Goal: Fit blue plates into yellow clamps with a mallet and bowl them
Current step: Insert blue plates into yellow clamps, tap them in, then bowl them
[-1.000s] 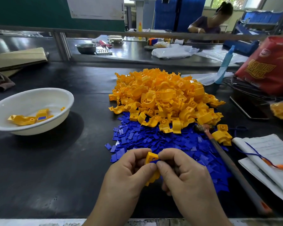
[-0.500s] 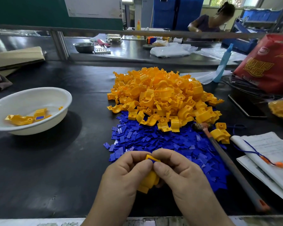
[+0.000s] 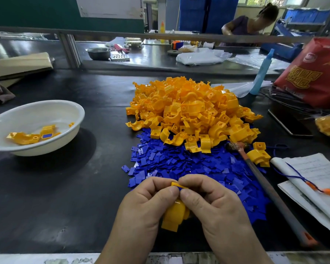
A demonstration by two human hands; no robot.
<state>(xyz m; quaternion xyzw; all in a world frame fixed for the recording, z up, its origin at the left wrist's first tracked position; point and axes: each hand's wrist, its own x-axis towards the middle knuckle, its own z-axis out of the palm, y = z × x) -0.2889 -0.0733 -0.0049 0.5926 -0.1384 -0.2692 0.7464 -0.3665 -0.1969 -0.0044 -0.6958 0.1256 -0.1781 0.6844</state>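
Both hands hold one yellow clamp (image 3: 174,216) near the table's front edge. My left hand (image 3: 143,208) grips its left side, thumb on top. My right hand (image 3: 213,204) pinches the clamp's upper end, where a thin blue edge of a plate shows between the thumbs. Behind the hands lies a spread of loose blue plates (image 3: 189,164), and beyond it a heap of yellow clamps (image 3: 191,111). The mallet (image 3: 265,183) lies on the table to the right, head toward the heap. A white bowl (image 3: 65,111) at the left holds a few fitted clamps.
An open notebook (image 3: 316,180) with a blue cord lies at the right. A red bag (image 3: 312,73), a blue bottle (image 3: 261,73) and a dark tablet (image 3: 290,122) stand behind it. Cardboard (image 3: 19,63) lies far left. A person works at the far bench.
The clamp has tipped down in my hands, its curved body now hanging below the thumbs. Both thumbs have closed together on its upper end.
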